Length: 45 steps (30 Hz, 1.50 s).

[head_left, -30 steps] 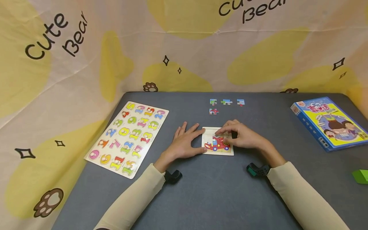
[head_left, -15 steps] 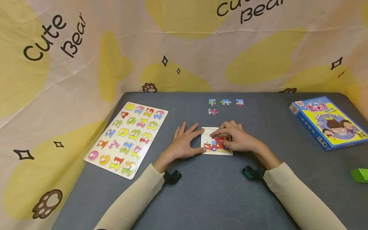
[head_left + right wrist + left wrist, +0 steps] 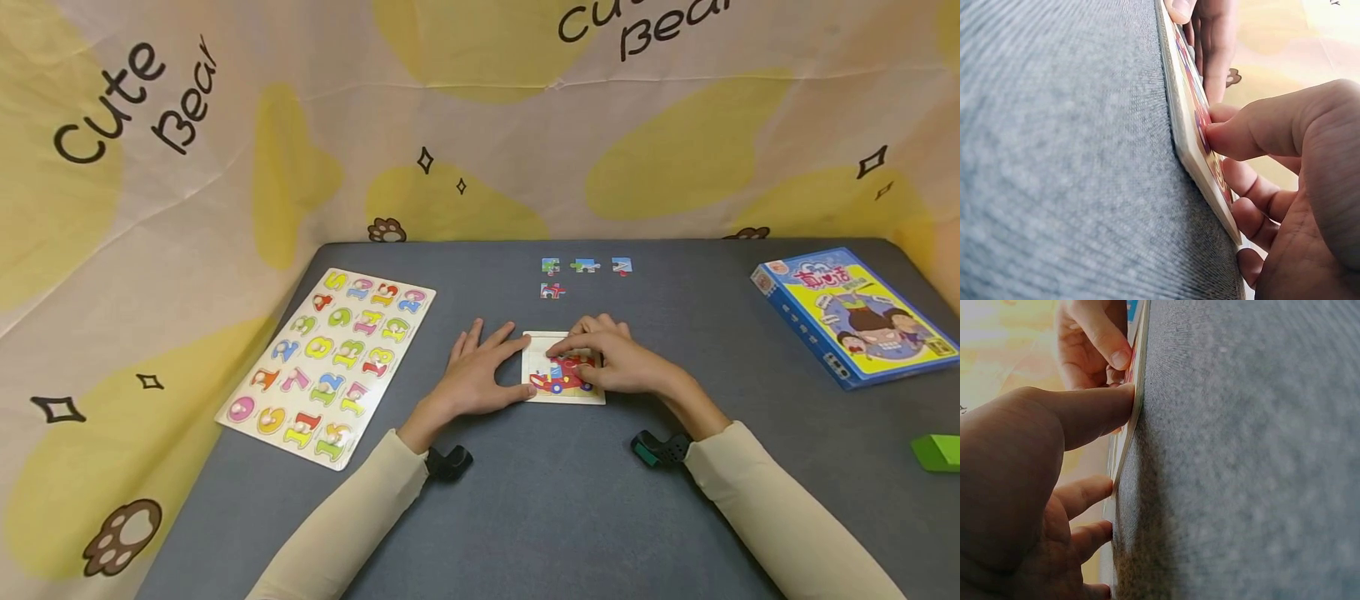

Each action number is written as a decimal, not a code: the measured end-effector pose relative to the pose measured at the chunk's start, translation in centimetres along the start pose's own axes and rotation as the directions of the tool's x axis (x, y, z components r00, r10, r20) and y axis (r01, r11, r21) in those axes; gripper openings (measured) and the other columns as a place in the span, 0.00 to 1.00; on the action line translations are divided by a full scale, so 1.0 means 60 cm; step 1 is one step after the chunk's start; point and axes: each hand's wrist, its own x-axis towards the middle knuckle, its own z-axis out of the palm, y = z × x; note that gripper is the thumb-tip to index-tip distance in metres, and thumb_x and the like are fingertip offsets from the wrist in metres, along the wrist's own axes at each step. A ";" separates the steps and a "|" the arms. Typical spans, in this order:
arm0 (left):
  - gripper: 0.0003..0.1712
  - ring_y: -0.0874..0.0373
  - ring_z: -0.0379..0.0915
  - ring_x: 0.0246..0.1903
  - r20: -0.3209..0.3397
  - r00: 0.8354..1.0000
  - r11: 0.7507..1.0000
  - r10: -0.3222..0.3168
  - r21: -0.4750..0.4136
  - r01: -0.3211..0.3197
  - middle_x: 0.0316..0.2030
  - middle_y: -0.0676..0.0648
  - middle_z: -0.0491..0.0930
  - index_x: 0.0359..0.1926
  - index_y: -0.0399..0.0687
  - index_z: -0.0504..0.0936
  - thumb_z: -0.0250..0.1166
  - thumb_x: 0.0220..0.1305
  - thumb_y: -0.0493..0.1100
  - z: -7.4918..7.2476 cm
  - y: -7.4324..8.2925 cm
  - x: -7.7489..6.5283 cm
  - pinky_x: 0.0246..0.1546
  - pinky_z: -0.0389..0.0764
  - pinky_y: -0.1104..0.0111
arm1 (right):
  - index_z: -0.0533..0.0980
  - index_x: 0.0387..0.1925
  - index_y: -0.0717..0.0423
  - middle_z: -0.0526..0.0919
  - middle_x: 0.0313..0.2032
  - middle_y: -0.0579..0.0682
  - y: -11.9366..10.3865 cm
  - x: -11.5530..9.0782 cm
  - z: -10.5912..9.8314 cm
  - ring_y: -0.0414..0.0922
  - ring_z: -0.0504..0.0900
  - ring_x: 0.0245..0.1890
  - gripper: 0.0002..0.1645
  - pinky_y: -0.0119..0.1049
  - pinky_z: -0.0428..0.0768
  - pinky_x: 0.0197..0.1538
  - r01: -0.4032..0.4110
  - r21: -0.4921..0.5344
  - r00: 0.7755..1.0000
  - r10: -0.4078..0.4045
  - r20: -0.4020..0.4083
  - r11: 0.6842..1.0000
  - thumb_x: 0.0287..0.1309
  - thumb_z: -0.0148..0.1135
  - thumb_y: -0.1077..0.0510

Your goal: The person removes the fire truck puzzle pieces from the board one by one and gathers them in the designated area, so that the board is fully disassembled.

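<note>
A small square jigsaw board (image 3: 536, 346) with a red vehicle picture (image 3: 558, 381) lies on the grey table between both hands. My left hand (image 3: 474, 379) is spread flat at its left side, with the thumb resting on the lower left corner and the index fingertip at the upper left corner. My right hand (image 3: 626, 357) bends over the board's right part, its thumb and index fingertips touching the picture. In the right wrist view the right thumb (image 3: 1225, 137) presses the picture surface. Whether a loose piece sits between those fingers is hidden.
Several jigsaw pieces (image 3: 585, 266) lie behind the board. A number puzzle board (image 3: 360, 354) rests at the left, a blue and yellow box (image 3: 855, 321) at the right. Below the box, a green block (image 3: 937, 452) stands by the frame's right edge. A printed cloth (image 3: 487, 125) hangs behind the table.
My right hand has shifted slightly left across the board, its index fingertip now nearer the upper left part. The left hand has stayed on the board's left edge. The whole view has drifted slightly.
</note>
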 end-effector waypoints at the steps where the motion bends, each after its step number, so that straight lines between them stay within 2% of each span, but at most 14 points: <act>1: 0.44 0.38 0.27 0.82 0.000 1.000 1.000 -0.002 0.002 0.002 0.81 0.51 0.52 0.77 0.65 0.64 0.67 0.63 0.63 0.000 0.000 0.000 0.79 0.33 0.42 | 0.85 0.53 0.43 0.77 0.41 0.46 0.000 0.000 0.000 0.46 0.62 0.42 0.26 0.45 0.51 0.43 0.000 -0.001 1.000 0.000 0.000 1.000 0.54 0.64 0.67; 13: 0.44 0.38 0.27 0.82 -0.008 1.000 1.000 -0.002 -0.002 0.002 0.81 0.50 0.53 0.77 0.64 0.64 0.66 0.62 0.63 0.003 0.000 -0.001 0.78 0.33 0.42 | 0.85 0.53 0.43 0.79 0.42 0.46 0.006 0.001 0.002 0.47 0.63 0.41 0.26 0.44 0.52 0.43 -0.001 0.047 1.000 0.002 -0.005 0.999 0.54 0.64 0.67; 21: 0.44 0.38 0.28 0.82 -0.013 1.000 1.000 0.001 -0.001 -0.001 0.81 0.50 0.52 0.77 0.64 0.64 0.66 0.62 0.63 0.005 -0.002 0.001 0.79 0.32 0.42 | 0.86 0.52 0.45 0.79 0.41 0.47 0.005 0.000 0.002 0.46 0.62 0.40 0.23 0.45 0.50 0.43 0.008 0.056 1.000 -0.006 -0.025 0.998 0.58 0.64 0.68; 33: 0.43 0.37 0.28 0.81 -0.029 1.000 1.000 -0.005 0.005 0.005 0.81 0.50 0.53 0.76 0.63 0.66 0.66 0.63 0.63 0.008 0.002 0.000 0.78 0.33 0.41 | 0.85 0.53 0.44 0.80 0.42 0.47 0.004 0.000 0.001 0.47 0.62 0.40 0.24 0.46 0.50 0.43 -0.014 0.083 1.000 0.015 -0.011 0.996 0.59 0.63 0.68; 41: 0.43 0.37 0.29 0.81 -0.040 0.999 1.000 -0.003 0.004 0.003 0.80 0.50 0.54 0.76 0.63 0.66 0.66 0.62 0.63 0.009 0.001 0.001 0.78 0.33 0.41 | 0.85 0.54 0.45 0.81 0.40 0.46 0.003 0.000 0.000 0.46 0.64 0.41 0.25 0.45 0.51 0.43 0.016 0.046 1.000 -0.015 -0.016 0.999 0.58 0.64 0.68; 45: 0.43 0.37 0.29 0.81 -0.043 0.999 1.000 -0.002 0.008 0.002 0.80 0.50 0.54 0.76 0.63 0.66 0.66 0.62 0.63 0.010 0.000 0.001 0.78 0.33 0.41 | 0.86 0.53 0.45 0.81 0.38 0.45 0.002 -0.001 0.000 0.46 0.65 0.41 0.24 0.44 0.52 0.43 0.026 0.030 1.000 -0.026 -0.018 0.999 0.56 0.68 0.66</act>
